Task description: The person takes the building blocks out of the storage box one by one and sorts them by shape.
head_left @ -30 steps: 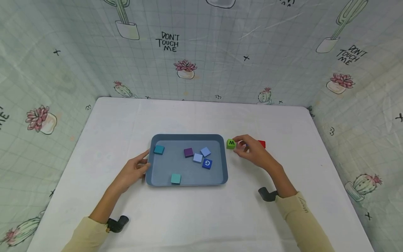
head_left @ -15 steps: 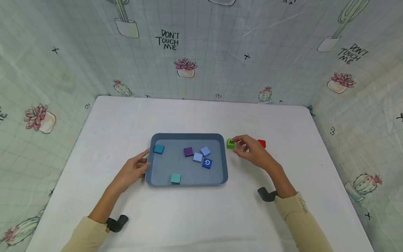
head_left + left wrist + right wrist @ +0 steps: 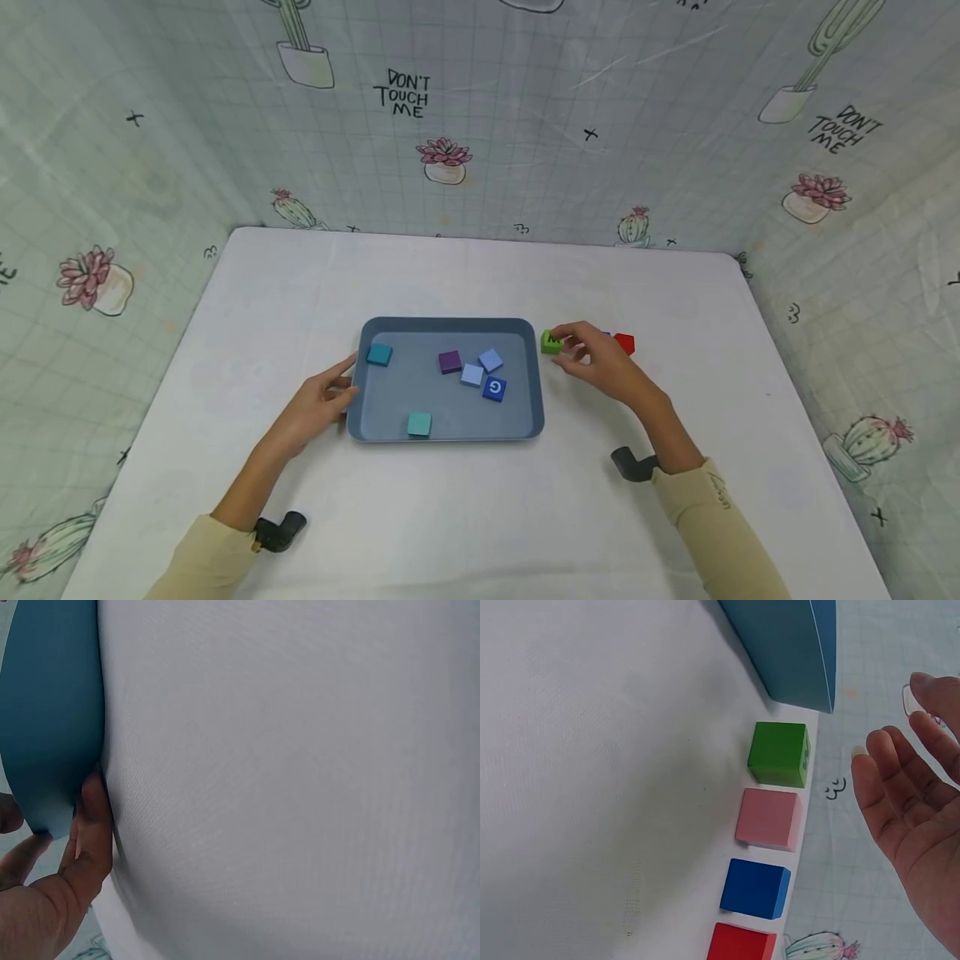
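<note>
My left hand (image 3: 315,408) holds the left end of a blue-grey tray (image 3: 450,327), its thumb at the rim and fingers against the end. In the tray lie a teal block (image 3: 379,355), a purple block (image 3: 450,362), light blue blocks (image 3: 472,375), a dark blue block lettered G (image 3: 494,389) and a turquoise block (image 3: 419,425). Right of the tray, my right hand (image 3: 600,358) hovers with loosely bent fingers, apart from the blocks. Below it a green lettered block (image 3: 778,754), a pink block (image 3: 767,819), a blue block (image 3: 754,889) and a red block (image 3: 740,943) stand in a row.
The table (image 3: 480,517) has a white cover. Cloth (image 3: 510,158) printed with cacti rises behind it and on both sides. Black camera mounts (image 3: 281,532) sit at both wrists.
My right hand has shifted very slightly left, so a finger covers more of the green block's letter. My left hand, the tray and the blocks stay put.
</note>
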Tool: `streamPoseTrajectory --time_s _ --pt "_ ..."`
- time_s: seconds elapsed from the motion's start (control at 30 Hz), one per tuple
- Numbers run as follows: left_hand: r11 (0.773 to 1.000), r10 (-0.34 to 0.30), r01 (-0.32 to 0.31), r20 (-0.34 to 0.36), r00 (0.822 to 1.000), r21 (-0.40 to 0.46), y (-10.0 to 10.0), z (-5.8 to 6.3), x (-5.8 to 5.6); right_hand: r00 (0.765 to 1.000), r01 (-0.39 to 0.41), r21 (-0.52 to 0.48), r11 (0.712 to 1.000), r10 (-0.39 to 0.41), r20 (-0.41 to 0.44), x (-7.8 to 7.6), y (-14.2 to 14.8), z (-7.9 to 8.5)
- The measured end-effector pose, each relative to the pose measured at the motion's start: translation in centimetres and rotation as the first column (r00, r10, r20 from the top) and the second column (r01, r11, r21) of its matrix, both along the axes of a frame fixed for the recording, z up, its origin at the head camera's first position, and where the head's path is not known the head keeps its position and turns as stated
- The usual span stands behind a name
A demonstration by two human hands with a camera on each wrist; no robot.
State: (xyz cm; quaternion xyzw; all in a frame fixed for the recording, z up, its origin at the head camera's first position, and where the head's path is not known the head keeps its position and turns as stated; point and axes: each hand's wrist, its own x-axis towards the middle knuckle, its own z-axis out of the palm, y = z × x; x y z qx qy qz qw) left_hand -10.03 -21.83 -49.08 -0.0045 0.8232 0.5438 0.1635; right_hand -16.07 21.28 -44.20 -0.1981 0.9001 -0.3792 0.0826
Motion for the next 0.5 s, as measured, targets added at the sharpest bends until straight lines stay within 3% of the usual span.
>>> streamPoseTrajectory --time_s 0.5 --pt "1.0 0.005 -0.005 0.015 1.0 0.001 0.12 0.34 0.03 1.0 -0.031 -0.01 0.999 0.031 -0.001 0.21 -0.38 0.0"
